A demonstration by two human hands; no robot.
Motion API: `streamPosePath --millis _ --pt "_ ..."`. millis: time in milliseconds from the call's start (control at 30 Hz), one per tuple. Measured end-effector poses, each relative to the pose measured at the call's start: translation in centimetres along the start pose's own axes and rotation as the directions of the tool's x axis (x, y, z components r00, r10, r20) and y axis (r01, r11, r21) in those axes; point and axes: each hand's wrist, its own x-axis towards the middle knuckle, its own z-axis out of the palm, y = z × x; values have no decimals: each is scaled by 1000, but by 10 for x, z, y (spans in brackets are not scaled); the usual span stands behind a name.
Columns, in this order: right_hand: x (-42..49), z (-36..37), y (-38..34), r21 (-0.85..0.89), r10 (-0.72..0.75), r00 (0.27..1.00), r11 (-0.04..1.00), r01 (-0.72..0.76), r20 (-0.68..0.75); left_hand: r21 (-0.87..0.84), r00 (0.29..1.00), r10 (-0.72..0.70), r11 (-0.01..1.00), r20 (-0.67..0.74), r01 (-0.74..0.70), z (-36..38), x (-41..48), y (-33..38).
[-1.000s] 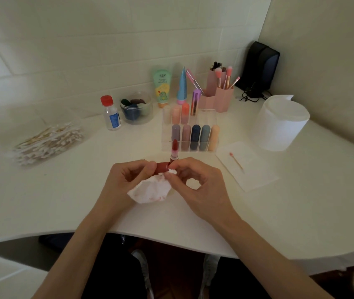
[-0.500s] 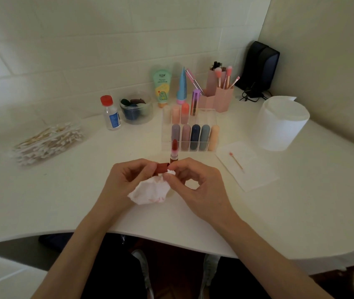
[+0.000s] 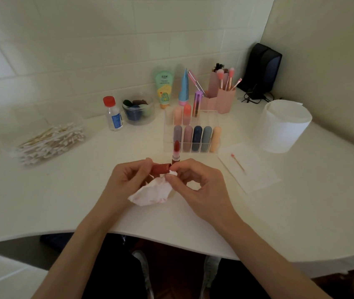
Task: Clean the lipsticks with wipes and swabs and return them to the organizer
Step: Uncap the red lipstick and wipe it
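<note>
The left hand (image 3: 126,182) pinches the dark red cap (image 3: 161,169). The right hand (image 3: 197,186) closes its grip on the base of the lipstick (image 3: 176,151), upright with its glossy red bullet wound out, just before the clear organizer (image 3: 206,120). A crumpled, pink-stained wipe (image 3: 150,193) bunches between the two hands above the counter (image 3: 74,190).

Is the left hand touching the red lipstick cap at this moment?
Touching. The head view shows the left hand with its fingertips curled round one end of the red cap, and no gap between them.
</note>
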Motion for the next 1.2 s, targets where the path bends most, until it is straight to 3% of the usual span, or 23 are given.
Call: streamPosePath --millis 200,400,633,900,1100,1200 --pt "-1 0 0 -24 -19 1000 1000 19 2 -37 996 78 996 -48 -80 0 -2 0" --pt "-1 0 1 -43 2 1000 999 -2 -1 44 989 130 991 -75 -126 0 -1 -3" --pt "-1 0 -1 -31 -14 1000 999 13 -13 -3 999 13 1000 38 -13 1 1 0" --pt "-1 1 1 -76 1 1000 997 -2 -9 14 997 76 997 -23 -75 -1 1 -5" --pt "-1 1 -1 -50 -12 1000 999 11 -20 6 1000 -18 1000 1 18 2 -1 -2" --pt "-1 2 0 -62 -19 1000 998 18 -14 25 1000 14 1000 5 -14 1 -1 -1"
